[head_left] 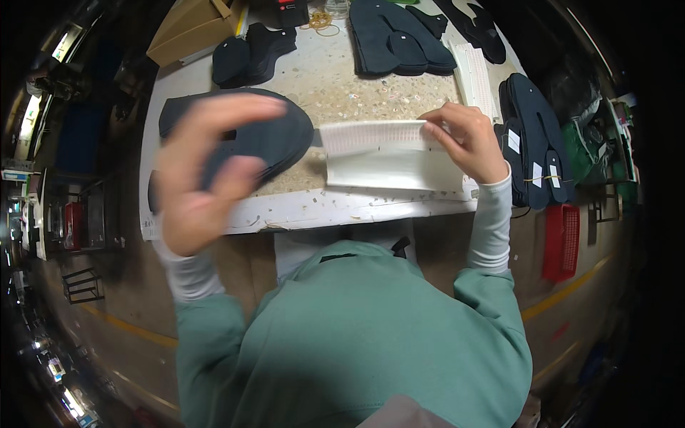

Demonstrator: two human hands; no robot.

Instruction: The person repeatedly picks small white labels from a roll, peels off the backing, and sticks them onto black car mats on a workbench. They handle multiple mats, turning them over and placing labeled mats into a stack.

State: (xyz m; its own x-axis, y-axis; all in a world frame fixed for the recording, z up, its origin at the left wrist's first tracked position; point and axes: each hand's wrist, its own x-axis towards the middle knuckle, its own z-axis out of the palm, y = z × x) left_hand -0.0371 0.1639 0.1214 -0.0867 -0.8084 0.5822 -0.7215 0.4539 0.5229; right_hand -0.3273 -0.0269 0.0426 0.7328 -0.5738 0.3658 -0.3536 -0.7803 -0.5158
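Observation:
My right hand (467,139) pinches the upper right corner of a white sheet of small labels (396,167). Rows of tiny printed marks run along the sheet's upper part, and it lies near the table's front edge. My left hand (207,167), smeared by motion, is raised over a stack of dark fabric cut pieces (282,135) with a rounded end. Its thumb and fingers are spread apart and nothing shows between them. The hand hides the middle of that stack.
Small paper bits litter the table (328,100). Behind are more dark cut pieces (371,43), a cardboard box (189,32) and yellow rubber bands (321,25). A second label sheet (474,78) and bundled dark pieces (531,135) lie right, above a red crate (561,242).

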